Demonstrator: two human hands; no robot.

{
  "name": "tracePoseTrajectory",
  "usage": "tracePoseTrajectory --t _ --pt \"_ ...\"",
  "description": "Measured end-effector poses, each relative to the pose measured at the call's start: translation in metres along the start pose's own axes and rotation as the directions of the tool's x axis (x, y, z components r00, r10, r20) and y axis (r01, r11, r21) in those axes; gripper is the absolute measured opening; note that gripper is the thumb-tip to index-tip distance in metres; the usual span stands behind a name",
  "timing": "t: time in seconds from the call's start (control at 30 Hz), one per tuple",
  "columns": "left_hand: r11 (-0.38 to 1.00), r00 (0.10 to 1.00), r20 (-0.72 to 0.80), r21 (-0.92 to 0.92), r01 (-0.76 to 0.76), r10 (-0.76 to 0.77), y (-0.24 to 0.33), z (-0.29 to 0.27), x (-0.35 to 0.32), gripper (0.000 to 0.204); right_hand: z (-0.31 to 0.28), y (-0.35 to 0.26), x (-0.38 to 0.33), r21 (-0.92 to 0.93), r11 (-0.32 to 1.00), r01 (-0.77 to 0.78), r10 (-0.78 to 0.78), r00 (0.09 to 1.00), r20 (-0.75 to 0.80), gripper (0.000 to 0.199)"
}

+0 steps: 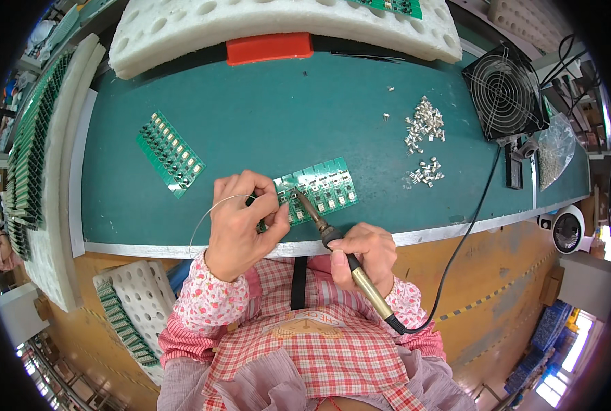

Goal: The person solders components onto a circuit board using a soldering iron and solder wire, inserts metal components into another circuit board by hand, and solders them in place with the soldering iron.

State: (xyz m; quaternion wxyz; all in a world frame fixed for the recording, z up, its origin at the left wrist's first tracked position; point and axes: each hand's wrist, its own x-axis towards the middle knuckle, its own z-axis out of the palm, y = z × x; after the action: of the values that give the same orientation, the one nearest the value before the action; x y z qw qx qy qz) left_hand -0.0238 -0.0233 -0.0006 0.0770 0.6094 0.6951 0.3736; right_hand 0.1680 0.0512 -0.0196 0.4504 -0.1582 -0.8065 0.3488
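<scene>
My right hand [368,255] is closed round the handle of a soldering iron [350,260], whose tip rests on or just over a green circuit board [328,183] near the table's front edge. Rows of small components sit on that board. At the board's left end, my left hand [242,218] has its fingers pinched together on a thin solder wire [206,214], which loops out to the left of the hand. Where the wire meets the board is hidden by the fingers. A second populated circuit board [171,155] lies apart to the left.
Loose small metal components [425,125] lie in piles at the right. Beyond them stands a black fan [504,92] beside an iron holder [514,168] and a plastic bag [555,151]. White foam racks [285,31] and a red block [270,48] line the back; another board-filled rack [66,171] stands left.
</scene>
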Motion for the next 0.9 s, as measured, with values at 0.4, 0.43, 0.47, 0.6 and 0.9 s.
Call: tracePoseTrajectory --t 0.4,0.43,0.47,0.6,0.9 --pt "0.997 0.998 0.010 -0.039 0.064 -0.064 0.000 -0.012 -0.009 0.018 -0.004 0.003 -0.004 0.057 0.992 0.111 -0.107 0.992 -0.074 0.010" --pt "0.997 0.998 0.008 -0.038 0.063 -0.062 0.000 -0.013 -0.010 0.018 -0.004 0.004 -0.007 0.057 0.992 0.114 -0.109 0.991 -0.074 0.010" --pt "0.997 0.998 0.014 -0.054 0.063 -0.062 -0.001 -0.014 -0.010 0.018 -0.004 0.004 -0.010 0.087 0.993 0.082 -0.073 0.991 -0.109 0.011" --pt "0.997 0.998 0.017 -0.044 0.055 -0.055 -0.003 -0.013 -0.013 0.017 0.001 -0.002 -0.006 0.129 0.991 0.046 -0.029 0.991 -0.131 0.009" --pt "0.999 0.999 -0.003 -0.020 0.034 -0.034 -0.003 -0.010 -0.010 0.018 0.009 -0.005 0.001 0.079 0.997 0.025 -0.024 1.000 -0.017 0.009"
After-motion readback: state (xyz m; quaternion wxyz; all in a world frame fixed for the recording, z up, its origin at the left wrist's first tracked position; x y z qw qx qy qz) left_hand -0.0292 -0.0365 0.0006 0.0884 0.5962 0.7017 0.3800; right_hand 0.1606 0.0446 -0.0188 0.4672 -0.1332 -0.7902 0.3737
